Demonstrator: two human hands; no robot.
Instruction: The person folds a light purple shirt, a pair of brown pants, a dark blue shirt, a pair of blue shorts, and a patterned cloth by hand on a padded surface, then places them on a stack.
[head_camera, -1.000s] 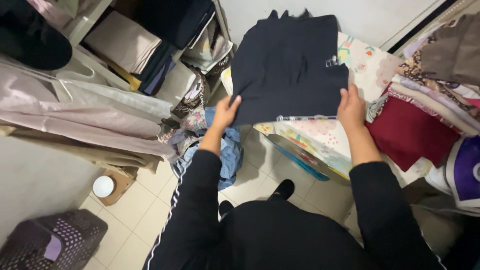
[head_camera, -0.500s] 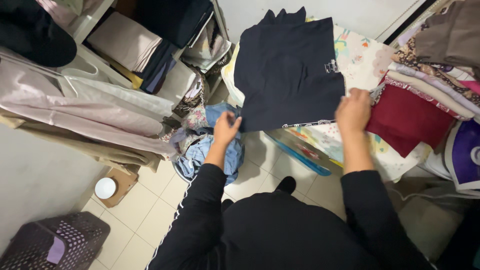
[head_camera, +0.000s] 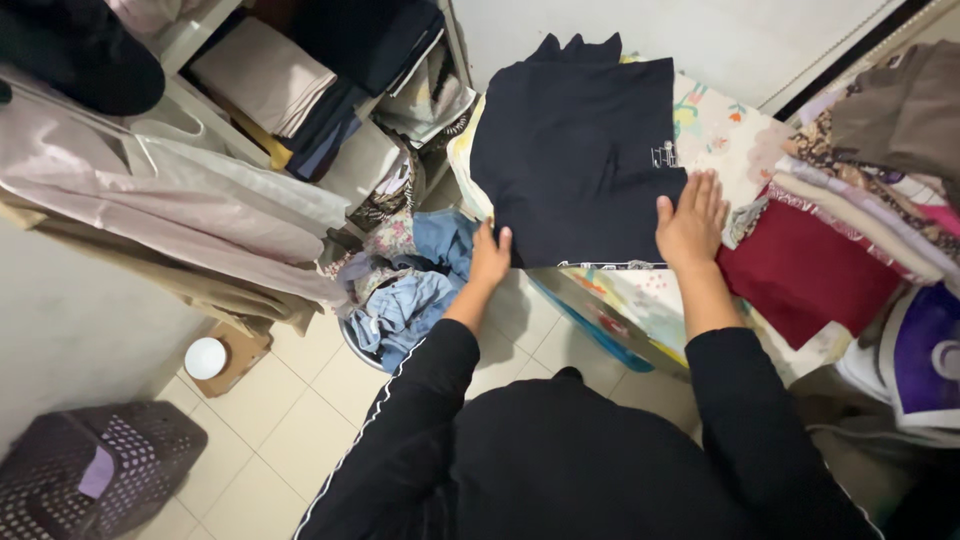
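- Nearest are the person's black sleeves and the pale tiled floor (head_camera: 300, 420) below.
- The left hand (head_camera: 489, 257) rests at the near left corner of the dark blue cloth (head_camera: 575, 160). Its fingers lie close together on the edge; I cannot tell if they pinch it.
- The right hand (head_camera: 690, 220) lies flat on the near right corner, fingers spread apart, pressing down.
- The dark blue cloth is soft and smooth, folded almost square, on the surface with a flowery cover (head_camera: 720, 130).
- It looks like the flattening step of folding. The next move likely needs both hands to grip one edge evenly.
- Further left, a heap of blue clothes (head_camera: 410, 290) looks crumpled.
- Right, a red folded cloth (head_camera: 810, 270) lies beside a stack of folded cloths (head_camera: 880, 180).
- Farthest, shelves (head_camera: 290, 90) hold folded fabric.
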